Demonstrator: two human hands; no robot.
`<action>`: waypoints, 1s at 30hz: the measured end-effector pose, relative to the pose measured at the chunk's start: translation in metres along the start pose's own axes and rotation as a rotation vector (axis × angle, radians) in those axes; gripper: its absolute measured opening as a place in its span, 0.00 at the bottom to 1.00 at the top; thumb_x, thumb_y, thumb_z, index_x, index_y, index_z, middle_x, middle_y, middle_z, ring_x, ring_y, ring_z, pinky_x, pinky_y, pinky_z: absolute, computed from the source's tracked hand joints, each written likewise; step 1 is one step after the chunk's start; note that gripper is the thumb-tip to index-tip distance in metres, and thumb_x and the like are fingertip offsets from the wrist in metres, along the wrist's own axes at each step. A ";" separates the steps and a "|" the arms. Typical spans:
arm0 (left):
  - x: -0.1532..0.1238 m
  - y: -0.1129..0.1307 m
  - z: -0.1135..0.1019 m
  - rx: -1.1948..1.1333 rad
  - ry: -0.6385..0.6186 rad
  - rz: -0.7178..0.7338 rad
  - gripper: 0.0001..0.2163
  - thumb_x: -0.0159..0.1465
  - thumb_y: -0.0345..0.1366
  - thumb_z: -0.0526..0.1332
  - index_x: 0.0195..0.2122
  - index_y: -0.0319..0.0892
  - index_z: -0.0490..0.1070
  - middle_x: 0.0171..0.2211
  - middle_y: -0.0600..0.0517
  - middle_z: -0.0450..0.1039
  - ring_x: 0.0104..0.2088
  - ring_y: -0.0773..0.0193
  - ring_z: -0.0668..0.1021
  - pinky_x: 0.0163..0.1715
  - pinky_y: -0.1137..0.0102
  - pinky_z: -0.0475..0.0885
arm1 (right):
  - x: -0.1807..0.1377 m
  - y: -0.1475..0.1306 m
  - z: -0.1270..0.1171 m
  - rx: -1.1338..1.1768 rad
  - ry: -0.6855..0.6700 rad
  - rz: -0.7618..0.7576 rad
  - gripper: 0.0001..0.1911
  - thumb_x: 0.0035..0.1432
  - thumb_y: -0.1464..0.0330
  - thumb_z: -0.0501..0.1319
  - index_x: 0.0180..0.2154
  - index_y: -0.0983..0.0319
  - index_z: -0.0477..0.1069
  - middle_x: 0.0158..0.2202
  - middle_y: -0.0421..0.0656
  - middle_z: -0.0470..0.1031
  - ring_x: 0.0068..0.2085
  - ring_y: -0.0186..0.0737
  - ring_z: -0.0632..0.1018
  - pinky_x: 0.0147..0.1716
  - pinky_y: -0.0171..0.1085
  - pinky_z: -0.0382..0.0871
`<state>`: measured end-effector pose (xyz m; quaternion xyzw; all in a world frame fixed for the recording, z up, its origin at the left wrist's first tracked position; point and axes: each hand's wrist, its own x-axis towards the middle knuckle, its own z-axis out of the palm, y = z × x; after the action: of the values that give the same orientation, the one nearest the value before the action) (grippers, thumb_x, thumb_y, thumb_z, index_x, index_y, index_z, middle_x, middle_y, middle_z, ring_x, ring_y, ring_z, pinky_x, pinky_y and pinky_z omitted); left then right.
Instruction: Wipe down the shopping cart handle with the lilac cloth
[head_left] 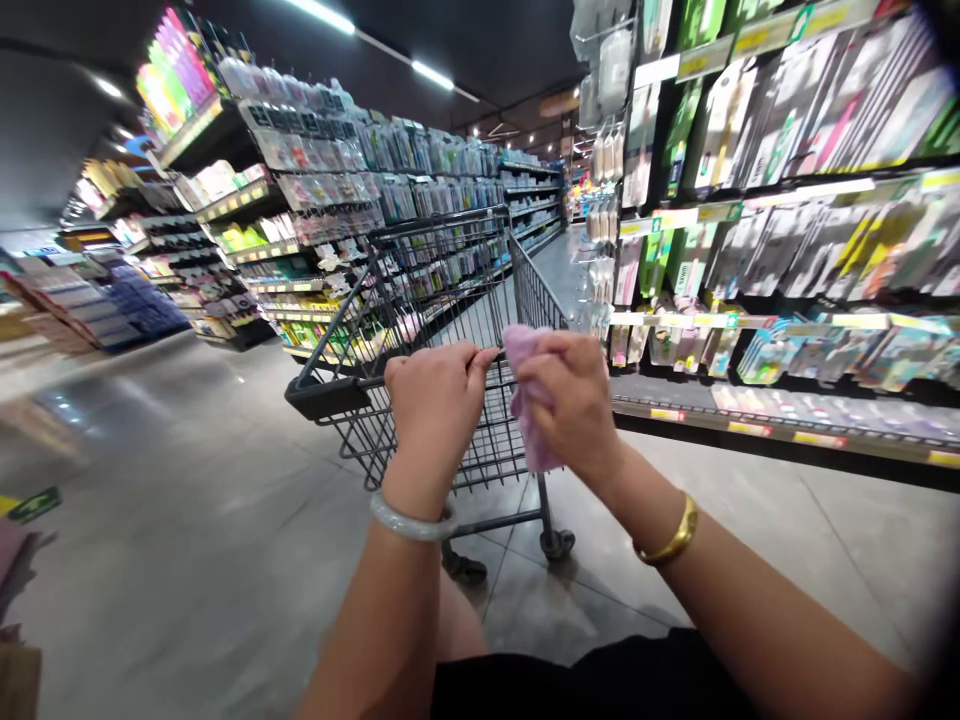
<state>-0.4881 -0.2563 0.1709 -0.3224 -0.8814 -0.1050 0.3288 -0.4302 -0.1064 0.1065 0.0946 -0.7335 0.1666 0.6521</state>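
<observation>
- The left hand (437, 400) is curled over the handle (330, 398) of a shopping cart (499, 425), knuckles up, its thumb side toward the right hand.
- The right hand (577, 400) is clenched around a lilac cloth (541, 440) — the fabric bunches out above and below the fingers. Whether this hand also grips the bar underneath, I cannot tell.
- The cloth is just beside the left hand, at the near end of the cart and toward its right side.
- The cart is dark wire mesh, with its basket stretching away in front of the hands; two wheels show below, one wheel (557, 543) to the right of the other.
- A pale bangle (409, 522) circles the left wrist, a gold bangle (675, 535) the right.
- Black clothing (585, 688) shows at the bottom edge, below the forearms.
- To the right, near the cart, a shelf unit (750, 322) carries rows of hanging packets (795, 110) — most of their print is blurred.
- To the left, more shelving (232, 203) runs back along an aisle.
- The grey floor (240, 500) is glossy, with tile joints visible.
</observation>
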 end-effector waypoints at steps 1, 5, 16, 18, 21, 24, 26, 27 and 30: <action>0.000 0.000 -0.001 0.003 -0.007 0.003 0.19 0.71 0.50 0.50 0.30 0.47 0.72 0.30 0.51 0.78 0.35 0.54 0.77 0.34 0.63 0.54 | -0.001 -0.003 0.001 0.004 -0.030 -0.050 0.14 0.53 0.78 0.59 0.39 0.54 0.71 0.43 0.42 0.69 0.47 0.41 0.70 0.46 0.45 0.71; 0.000 -0.001 -0.003 0.006 -0.006 -0.003 0.20 0.71 0.51 0.49 0.30 0.47 0.73 0.29 0.50 0.77 0.34 0.54 0.77 0.34 0.63 0.54 | 0.005 0.014 -0.009 0.017 0.032 -0.003 0.14 0.52 0.77 0.59 0.37 0.54 0.72 0.44 0.42 0.68 0.47 0.42 0.70 0.46 0.47 0.70; 0.001 0.001 0.001 0.006 0.021 -0.064 0.29 0.69 0.61 0.42 0.28 0.48 0.73 0.25 0.51 0.75 0.30 0.56 0.74 0.37 0.60 0.56 | 0.003 0.005 -0.010 -0.035 -0.052 -0.037 0.14 0.53 0.78 0.59 0.38 0.56 0.72 0.43 0.42 0.68 0.47 0.42 0.69 0.47 0.46 0.69; 0.001 0.001 0.000 0.010 0.013 -0.075 0.29 0.69 0.60 0.42 0.28 0.48 0.73 0.24 0.52 0.74 0.29 0.56 0.74 0.37 0.60 0.57 | 0.005 0.007 -0.013 -0.042 -0.074 -0.079 0.13 0.54 0.78 0.60 0.38 0.55 0.72 0.43 0.42 0.69 0.47 0.42 0.70 0.46 0.45 0.70; 0.001 0.001 0.000 0.000 0.011 -0.085 0.27 0.69 0.60 0.44 0.28 0.49 0.74 0.24 0.52 0.74 0.29 0.55 0.74 0.39 0.59 0.57 | 0.011 0.023 -0.023 -0.045 -0.007 0.045 0.11 0.53 0.76 0.60 0.37 0.56 0.72 0.43 0.43 0.67 0.47 0.43 0.70 0.47 0.47 0.70; 0.000 0.003 0.000 -0.012 0.018 -0.085 0.25 0.69 0.59 0.46 0.29 0.50 0.75 0.23 0.52 0.74 0.30 0.55 0.74 0.40 0.57 0.57 | 0.013 0.027 -0.027 -0.072 0.051 0.155 0.10 0.53 0.76 0.60 0.36 0.57 0.72 0.42 0.43 0.66 0.47 0.44 0.71 0.49 0.50 0.69; 0.000 0.004 -0.001 -0.012 0.028 -0.076 0.25 0.69 0.58 0.47 0.28 0.49 0.74 0.23 0.52 0.74 0.30 0.55 0.74 0.42 0.56 0.57 | 0.009 0.016 -0.021 -0.072 0.036 0.128 0.11 0.52 0.77 0.59 0.37 0.57 0.71 0.43 0.43 0.67 0.48 0.44 0.70 0.48 0.50 0.69; 0.000 0.004 -0.001 -0.011 0.033 -0.071 0.25 0.69 0.57 0.47 0.27 0.49 0.74 0.23 0.52 0.73 0.29 0.56 0.74 0.42 0.56 0.58 | 0.005 0.009 -0.017 -0.067 0.000 0.072 0.12 0.53 0.77 0.59 0.38 0.56 0.71 0.44 0.43 0.67 0.48 0.44 0.70 0.48 0.49 0.70; 0.000 0.004 0.000 -0.006 0.041 -0.066 0.23 0.69 0.55 0.49 0.26 0.49 0.73 0.22 0.53 0.73 0.29 0.56 0.74 0.43 0.56 0.58 | -0.004 -0.005 -0.006 -0.101 -0.109 -0.156 0.11 0.56 0.75 0.60 0.40 0.55 0.71 0.45 0.43 0.70 0.49 0.43 0.70 0.47 0.46 0.71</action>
<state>-0.4852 -0.2529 0.1715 -0.2918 -0.8845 -0.1248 0.3421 -0.4218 -0.1092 0.1034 0.1274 -0.7659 0.0726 0.6261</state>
